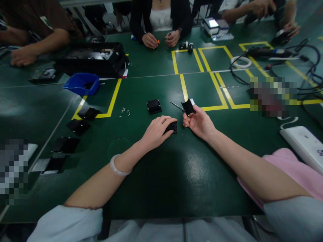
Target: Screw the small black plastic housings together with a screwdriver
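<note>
Left hand: the left hand (156,131) lay palm-down on the green table (156,188), fingers curled over a small black block (172,127) that rested on the surface.
Right hand: the right hand (199,121) was raised just above the table, thumb and fingers pinching a small black plate (188,107) with a white corner; a thin metal tool (177,106), likely tweezers, stuck out leftward from the same grip.
Handling: both black parts looked light, stiff and moulded; I judged edge grips the safest, since flat faces might slip.
Nearby part: a second black block (153,106) sat just beyond the hands, apart from both.
Small pieces: loose screws (125,112) lay scattered to the left, easily brushed away.
Edges: yellow tape lines (112,99) framed bays; a blue bin (82,83) and a black tray (92,58) stood far left.
Open room: bare table lay toward the person; flat black pieces (78,126) lined the left, a white power strip (304,144) the right.
Others: a co-worker's hands (161,39) rested across the table, well apart.
</note>
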`<state>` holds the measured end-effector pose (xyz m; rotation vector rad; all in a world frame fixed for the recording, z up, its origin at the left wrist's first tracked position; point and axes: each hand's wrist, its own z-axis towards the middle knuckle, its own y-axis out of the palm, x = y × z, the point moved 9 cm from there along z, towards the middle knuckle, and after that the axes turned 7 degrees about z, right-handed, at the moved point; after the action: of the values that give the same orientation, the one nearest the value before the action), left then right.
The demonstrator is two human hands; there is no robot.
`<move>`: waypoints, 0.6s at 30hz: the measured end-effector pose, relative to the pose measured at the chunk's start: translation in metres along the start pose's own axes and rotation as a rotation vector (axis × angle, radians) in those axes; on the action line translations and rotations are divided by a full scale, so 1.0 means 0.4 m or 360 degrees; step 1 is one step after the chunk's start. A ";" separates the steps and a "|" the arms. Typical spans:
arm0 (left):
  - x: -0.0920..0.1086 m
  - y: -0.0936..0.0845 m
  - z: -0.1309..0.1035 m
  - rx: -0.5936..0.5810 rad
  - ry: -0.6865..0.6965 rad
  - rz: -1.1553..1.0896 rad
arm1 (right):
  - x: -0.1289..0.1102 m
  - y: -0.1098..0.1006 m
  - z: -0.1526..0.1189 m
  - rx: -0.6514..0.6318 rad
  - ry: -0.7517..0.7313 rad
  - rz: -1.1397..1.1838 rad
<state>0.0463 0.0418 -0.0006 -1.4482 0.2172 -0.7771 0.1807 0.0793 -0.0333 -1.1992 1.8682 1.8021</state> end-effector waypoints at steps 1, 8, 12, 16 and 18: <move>0.002 -0.003 -0.005 -0.0008 0.0001 -0.0005 | 0.000 0.001 0.000 0.0003 -0.0006 -0.0015; 0.012 -0.016 -0.045 -0.0015 -0.0101 0.0061 | 0.002 0.011 -0.006 0.0018 -0.0021 -0.0101; 0.001 -0.015 -0.078 -0.0053 -0.0174 0.0055 | 0.001 0.015 -0.006 0.0003 -0.0027 -0.0141; -0.024 -0.028 -0.144 -0.0110 -0.0264 0.0109 | 0.003 0.012 -0.006 0.0022 -0.0018 -0.0153; -0.047 -0.042 -0.191 -0.0131 -0.0355 0.0208 | 0.005 0.014 -0.006 0.0012 -0.0015 -0.0156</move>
<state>-0.0172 -0.0073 -0.0025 -1.5689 0.1724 -0.5005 0.1761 0.0757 -0.0306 -1.2544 1.7776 1.7442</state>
